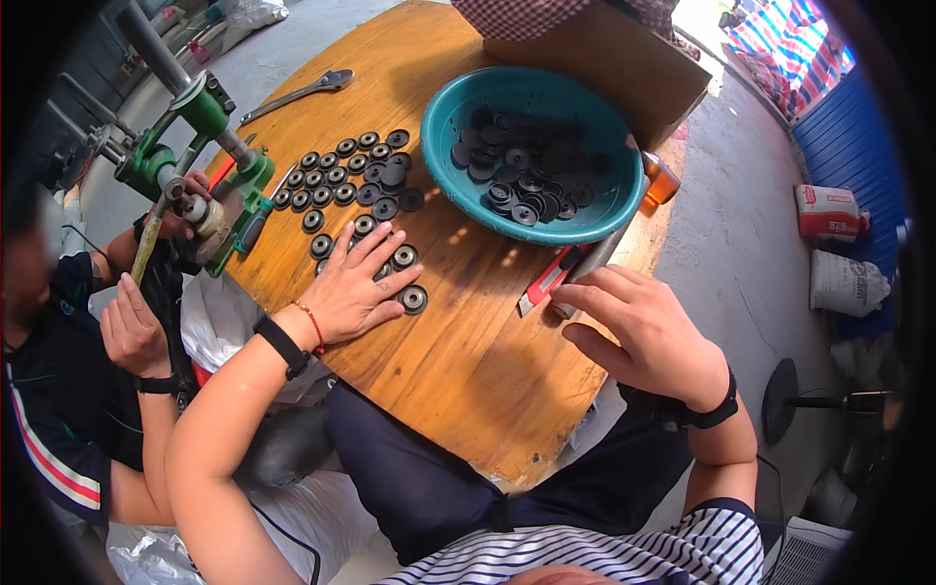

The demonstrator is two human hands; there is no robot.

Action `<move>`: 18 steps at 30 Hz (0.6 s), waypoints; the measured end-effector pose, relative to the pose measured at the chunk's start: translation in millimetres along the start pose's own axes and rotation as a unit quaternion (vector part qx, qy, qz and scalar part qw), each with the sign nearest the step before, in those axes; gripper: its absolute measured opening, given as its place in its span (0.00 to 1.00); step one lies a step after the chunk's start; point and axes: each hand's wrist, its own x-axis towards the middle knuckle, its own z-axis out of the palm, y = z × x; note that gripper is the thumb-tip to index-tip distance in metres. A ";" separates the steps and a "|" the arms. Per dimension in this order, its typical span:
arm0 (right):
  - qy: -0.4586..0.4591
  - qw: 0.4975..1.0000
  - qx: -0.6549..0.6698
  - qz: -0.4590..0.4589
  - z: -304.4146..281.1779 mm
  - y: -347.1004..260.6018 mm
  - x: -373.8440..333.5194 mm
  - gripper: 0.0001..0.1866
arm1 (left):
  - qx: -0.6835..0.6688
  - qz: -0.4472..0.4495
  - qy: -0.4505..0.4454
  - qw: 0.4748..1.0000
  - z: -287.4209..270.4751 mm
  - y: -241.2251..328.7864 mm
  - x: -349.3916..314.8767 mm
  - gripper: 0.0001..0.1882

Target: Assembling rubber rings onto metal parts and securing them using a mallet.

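My left hand (pixel 356 288) lies flat with fingers spread on a round wooden table (pixel 468 361), covering some of the small black round parts (pixel 336 175) laid out in rows there. One such part (pixel 413 298) sits just past my fingertips. My right hand (pixel 648 331) hovers over the table's right edge, fingers loosely curled and holding nothing, close to a red utility knife (pixel 546 280). A teal plastic basin (pixel 531 151) heaped with more black parts stands beyond both hands.
A green hand press (pixel 200 161) is clamped at the table's left edge, with another person's hands (pixel 132 331) at it. A wrench (pixel 297 95) lies at the far left. A cardboard box (pixel 624 58) and an orange object (pixel 661 180) sit behind the basin. Sacks lie on the floor at right.
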 end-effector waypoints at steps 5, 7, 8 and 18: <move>-0.058 0.996 -0.033 0.053 -30.7 47.3 30.7 0.18 | -0.011 -0.031 -0.023 0.999 -3.5 -41.3 4.0 0.27; -0.083 0.991 -0.064 0.082 -35.8 84.1 50.3 0.20 | -0.025 -0.054 -0.017 0.998 -6.9 -48.4 13.2 0.27; -0.077 0.988 -0.098 0.088 -38.6 103.6 58.6 0.21 | 0.020 -0.054 -0.020 0.998 -12.1 -48.4 17.0 0.30; -0.151 0.967 -0.067 0.193 -20.6 166.3 99.9 0.43 | -0.236 -0.078 0.112 0.962 -63.1 29.1 139.0 0.25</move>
